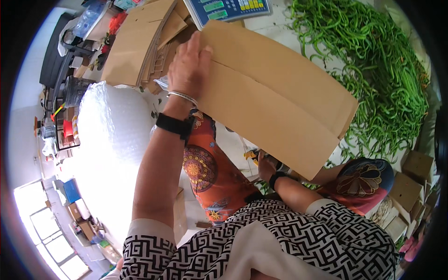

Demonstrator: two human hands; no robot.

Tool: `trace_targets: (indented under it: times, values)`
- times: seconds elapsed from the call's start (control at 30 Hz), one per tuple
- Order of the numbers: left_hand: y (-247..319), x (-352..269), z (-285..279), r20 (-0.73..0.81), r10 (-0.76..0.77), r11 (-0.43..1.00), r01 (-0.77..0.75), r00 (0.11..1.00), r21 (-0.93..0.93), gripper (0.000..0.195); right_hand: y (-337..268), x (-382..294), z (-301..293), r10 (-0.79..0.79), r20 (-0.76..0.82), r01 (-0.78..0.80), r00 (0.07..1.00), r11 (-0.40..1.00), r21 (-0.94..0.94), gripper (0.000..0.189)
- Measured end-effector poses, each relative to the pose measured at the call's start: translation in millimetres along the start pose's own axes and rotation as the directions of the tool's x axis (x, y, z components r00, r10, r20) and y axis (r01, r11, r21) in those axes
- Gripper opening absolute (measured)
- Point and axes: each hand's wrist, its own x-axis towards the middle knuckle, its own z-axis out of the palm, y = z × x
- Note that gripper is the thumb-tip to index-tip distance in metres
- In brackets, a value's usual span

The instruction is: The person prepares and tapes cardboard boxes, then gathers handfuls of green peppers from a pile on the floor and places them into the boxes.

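Note:
A closed brown cardboard box [266, 94] stands tilted in front of me, with a seam running along its top face. My left hand [189, 66] grips the box's left end, its fingers over the edge and its underside hidden. Below the near long edge of the box, my right hand [266, 167] is closed around a yellow-and-black tool [251, 155], possibly a tape dispenser. Most of that tool is hidden by the hand and the box.
Long green peppers [378, 80] lie heaped at the right. A digital scale [227, 10] sits beyond the box. Flattened cardboard [136, 42] is stacked at upper left, above a large roll of clear plastic wrap [112, 133]. Small cartons [406, 189] stand at far right.

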Motion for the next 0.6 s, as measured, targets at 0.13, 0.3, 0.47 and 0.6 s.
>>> trace_targets:
  times: [0.13,0.3,0.47,0.6]
  values:
    - [1,-3,-2,0.104,-0.103,0.993,0.096,0.989,0.068,0.055,-7,8,-54,0.021,0.151,-0.016,0.988,0.999,-0.038,0.067]
    - [-18,9,5,0.083,-0.067,0.997,0.064,0.994,0.037,0.061,-14,1,-198,-0.231,0.387,0.097,0.893,0.937,0.335,0.036]
    - [-9,10,4,0.132,-0.132,0.988,0.119,0.982,0.103,0.064,1,-49,-346,-0.416,0.178,0.150,0.892,0.644,0.750,0.040]
    - [-7,0,-1,0.204,-0.187,0.974,0.154,0.961,0.168,0.063,-5,-83,-451,-0.232,0.071,0.049,0.970,0.473,0.880,0.037]
